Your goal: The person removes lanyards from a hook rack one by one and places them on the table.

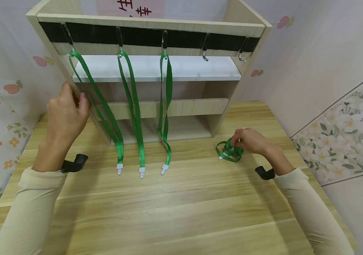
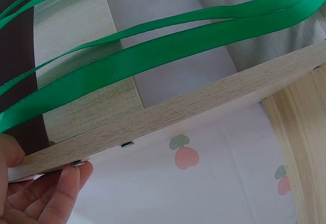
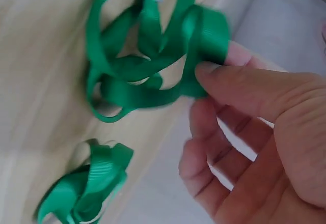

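My left hand [image 1: 67, 113] grips the left side panel [image 2: 168, 102] of a wooden shelf, the thumb on one face and the fingers behind. At the shelf's right front corner, my right hand [image 1: 251, 140] pinches the ribbon of a coiled green lanyard [image 3: 209, 35] between thumb and fingers. Beside it on the table lies a second bunched green lanyard [image 3: 109, 173]. Three more lanyards hang from the shelf's hooks: a left one [image 1: 102, 99], a middle one [image 1: 135, 102] and a right one [image 1: 168, 85]. Each ends in a white clip.
Two hooks at the right, one inner [image 1: 205, 55] and one outer [image 1: 241, 56], carry nothing. A white board [image 1: 200, 69] spans the shelf below the black strip [image 1: 181, 37]. Patterned walls stand behind and on both sides of the wooden table [image 1: 168, 212].
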Available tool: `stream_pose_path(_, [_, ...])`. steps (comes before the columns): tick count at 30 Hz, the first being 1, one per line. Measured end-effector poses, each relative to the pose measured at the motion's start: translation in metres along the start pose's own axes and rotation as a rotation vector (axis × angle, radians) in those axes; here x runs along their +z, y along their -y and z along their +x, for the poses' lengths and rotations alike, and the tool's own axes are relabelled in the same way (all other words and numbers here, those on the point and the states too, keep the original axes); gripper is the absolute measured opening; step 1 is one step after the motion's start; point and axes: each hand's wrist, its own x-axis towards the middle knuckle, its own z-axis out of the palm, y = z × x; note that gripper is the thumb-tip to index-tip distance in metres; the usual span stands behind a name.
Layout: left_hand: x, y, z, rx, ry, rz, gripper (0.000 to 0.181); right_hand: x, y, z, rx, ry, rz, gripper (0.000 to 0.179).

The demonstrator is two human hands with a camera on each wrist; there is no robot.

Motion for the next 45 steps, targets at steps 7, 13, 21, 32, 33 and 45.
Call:
stream_pose_path(7, [-0.001, 0.000, 0.000, -0.002, 0.003, 0.007, 0.024, 0.012, -0.006, -0.002, -0.048, 0.036, 0.053, 0.021])
stream_pose_path(13, [-0.001, 0.000, 0.000, 0.002, -0.001, 0.003, 0.024, 0.019, -0.009, -0.003, -0.135, 0.005, 0.027, 0.024])
stream_pose_path(21, [-0.001, 0.000, 0.000, -0.013, 0.010, 0.007, 0.024, 0.011, -0.009, -0.006, -0.192, -0.059, -0.033, 0.018])
stream_pose_path(32, [-0.001, 0.000, 0.001, -0.011, 0.009, 0.006, 0.024, -0.012, -0.002, -0.007, -0.096, -0.257, -0.034, 0.006])
stream_pose_path(33, [-0.001, 0.000, 0.001, -0.009, 0.008, 0.006, 0.023, -0.014, 0.001, -0.007, -0.092, -0.274, -0.033, 0.005])
stream_pose_path(45, [0.001, 0.002, 0.000, -0.011, -0.013, 0.001, 0.023, -0.052, 0.061, 0.009, -0.191, -0.435, -0.032, 0.013])
